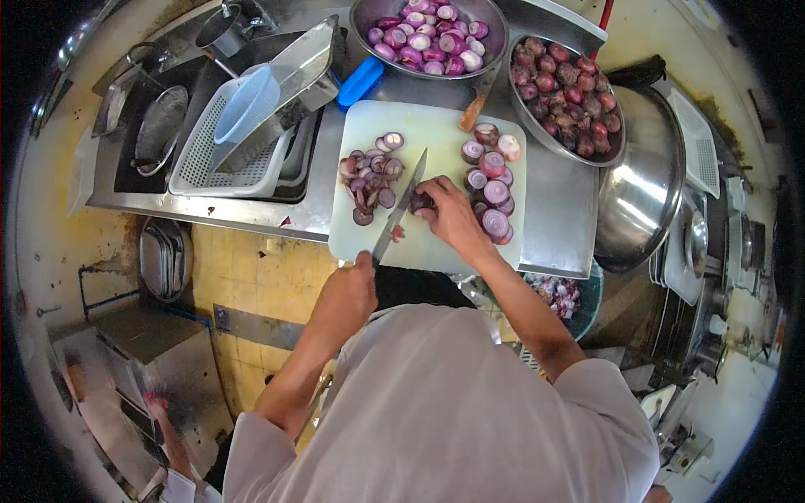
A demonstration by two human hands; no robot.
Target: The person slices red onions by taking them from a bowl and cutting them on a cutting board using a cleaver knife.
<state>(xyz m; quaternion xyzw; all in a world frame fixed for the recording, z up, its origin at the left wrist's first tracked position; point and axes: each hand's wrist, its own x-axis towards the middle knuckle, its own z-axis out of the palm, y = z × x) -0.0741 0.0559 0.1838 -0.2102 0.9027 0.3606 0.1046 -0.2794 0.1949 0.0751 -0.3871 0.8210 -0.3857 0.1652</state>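
Note:
My left hand [354, 292] is wrapped round the handle of a long knife [399, 210], its blade pointing up and away across the white cutting board [419, 126]. With bent fingers, my right hand [446, 216] holds a dark red onion [422, 201] against the board, just right of the blade. Small trimmed onion pieces [369, 178] lie in a pile on the board's left side. Several cut onions [495, 193], many with pale ringed faces up, line the right side. A small reddish scrap [397, 233] is beside the blade.
Behind the board are a bowl of peeled onions [429, 38] and, to its right, a bowl of unpeeled onions [566, 96]. A wooden-handled knife [473, 114] rests near the board's top edge. White basket [186, 172] at left; green tub [592, 306] below right. Another person's arm [172, 436] shows lower left.

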